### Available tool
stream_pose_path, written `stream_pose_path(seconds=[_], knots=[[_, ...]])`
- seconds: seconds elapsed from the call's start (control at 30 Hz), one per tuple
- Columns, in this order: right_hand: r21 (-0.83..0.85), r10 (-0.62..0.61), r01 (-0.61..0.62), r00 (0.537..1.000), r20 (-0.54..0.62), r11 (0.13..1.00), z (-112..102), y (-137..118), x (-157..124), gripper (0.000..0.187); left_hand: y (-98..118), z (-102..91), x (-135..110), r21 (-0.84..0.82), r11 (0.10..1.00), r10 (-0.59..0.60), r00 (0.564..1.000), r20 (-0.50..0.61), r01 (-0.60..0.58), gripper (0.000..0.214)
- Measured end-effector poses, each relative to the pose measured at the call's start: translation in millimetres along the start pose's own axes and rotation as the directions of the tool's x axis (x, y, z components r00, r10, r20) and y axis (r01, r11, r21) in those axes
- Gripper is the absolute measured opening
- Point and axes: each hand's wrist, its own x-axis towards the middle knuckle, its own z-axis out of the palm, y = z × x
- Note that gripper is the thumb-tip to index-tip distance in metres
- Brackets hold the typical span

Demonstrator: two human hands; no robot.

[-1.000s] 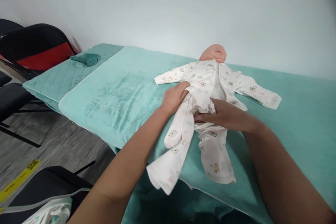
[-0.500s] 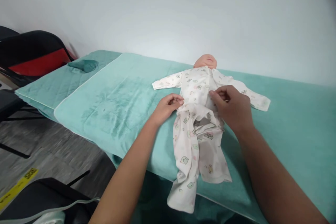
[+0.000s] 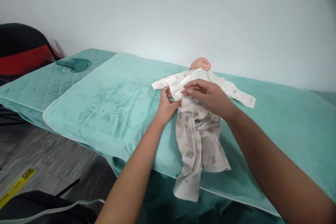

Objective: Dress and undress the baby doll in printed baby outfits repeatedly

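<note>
A doll (image 3: 201, 64) lies on its back, dressed in a white baby shirt (image 3: 223, 85) with small printed animals and matching pants (image 3: 189, 147). The shirt's front flap is folded over to the left, showing its plain white inner side. My right hand (image 3: 206, 96) is above the doll's belly, fingertips pinched at the flap. My left hand (image 3: 168, 106) rests at the doll's left-hand side in view, thumb and fingers apart, touching the flap's edge. The pants' legs hang down toward the near edge of the bed.
The doll is on a long bed with a teal cover (image 3: 118, 98), against a white wall (image 3: 147, 17). The bed's left end has a face hole (image 3: 75, 64). A black and red chair (image 3: 23, 50) stands at far left; a dark seat (image 3: 44, 206) and pale tube (image 3: 63, 208) are at lower left.
My right hand has moved left across the doll's belly, and the shirt's front flap has been turned over to the left. My left hand has shifted slightly up, its fingers spreading. The view has shifted.
</note>
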Motion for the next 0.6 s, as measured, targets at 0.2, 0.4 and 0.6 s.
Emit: stream_pose_path(seconds=[0.2,0.4,0.6], knots=[[-0.392,0.096,-0.164,0.978,-0.187,0.905,-30.2,57.7,-51.9,0.025,1.9,-4.7,-1.7,0.054,0.997,0.061,0.998,0.026,-0.063,0.025],[-0.287,0.022,-0.051,0.994,-0.107,0.957,-52.0,93.4,-85.5,0.022,18.0,-13.6,-6.9,0.104,0.989,0.045,0.896,0.441,-0.101,0.02],[-0.457,-0.314,0.262,0.948,-0.041,0.85,-42.1,87.5,-80.7,0.019,-2.1,-11.0,-3.6,0.249,0.946,0.139,0.956,0.259,-0.205,0.055]])
